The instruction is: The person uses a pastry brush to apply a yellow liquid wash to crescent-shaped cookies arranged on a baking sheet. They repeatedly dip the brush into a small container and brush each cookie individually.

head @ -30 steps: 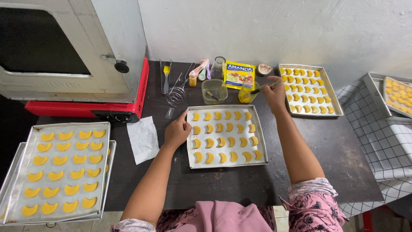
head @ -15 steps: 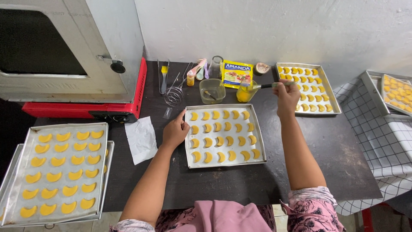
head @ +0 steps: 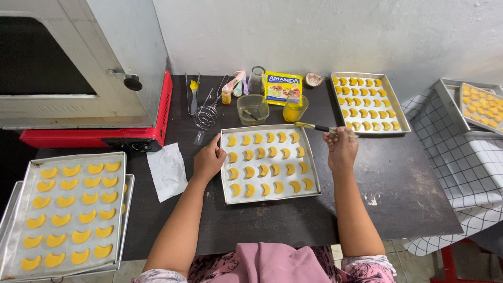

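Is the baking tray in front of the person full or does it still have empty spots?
Full: the middle tray holds four even rows of crescent cookies, no gaps showing.

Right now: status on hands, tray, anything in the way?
Left hand on tray edge. Right hand grips brush, tip over tray's far corner. Cup and bowl just behind tray.

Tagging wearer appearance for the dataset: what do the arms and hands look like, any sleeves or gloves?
Both hands bare: left hand and right hand show no gloves, rings or watch that I can see. Forearms are uncovered. Short sleeves with a pink floral print end near the elbows, over pink clothing.
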